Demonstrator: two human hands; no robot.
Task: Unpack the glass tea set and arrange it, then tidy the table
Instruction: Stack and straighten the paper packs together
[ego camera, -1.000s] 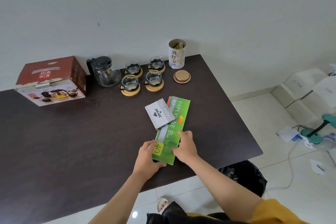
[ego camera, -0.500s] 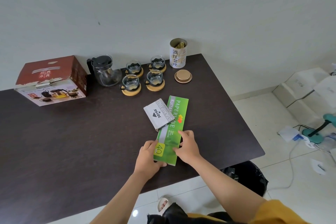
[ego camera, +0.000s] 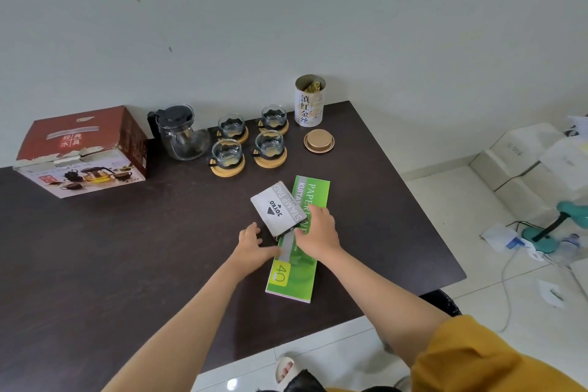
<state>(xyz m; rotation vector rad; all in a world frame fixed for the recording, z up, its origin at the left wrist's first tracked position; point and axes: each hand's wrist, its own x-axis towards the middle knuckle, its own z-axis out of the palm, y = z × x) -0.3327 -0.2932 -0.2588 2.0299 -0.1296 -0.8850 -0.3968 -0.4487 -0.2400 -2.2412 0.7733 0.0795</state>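
Teapot (ego camera: pixel 181 134) and four glass cups (ego camera: pixel 227 153) on coasters stand arranged at the table's (ego camera: pixel 127 258) far edge, beside the red box (ego camera: pixel 82 149). Nearer, the right hand (ego camera: pixel 318 229) pinches the grey stamp-pad box (ego camera: pixel 278 208) lying on the green booklet (ego camera: pixel 294 251); the left hand (ego camera: pixel 254 248) rests open beside it. Best lift both together, square and level.

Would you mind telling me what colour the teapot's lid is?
Black, on the clear glass teapot; the head view shows it best.

Soft, even daylight, faint shadows, wide-angle bending at the edges, slight overall softness, floor glare below
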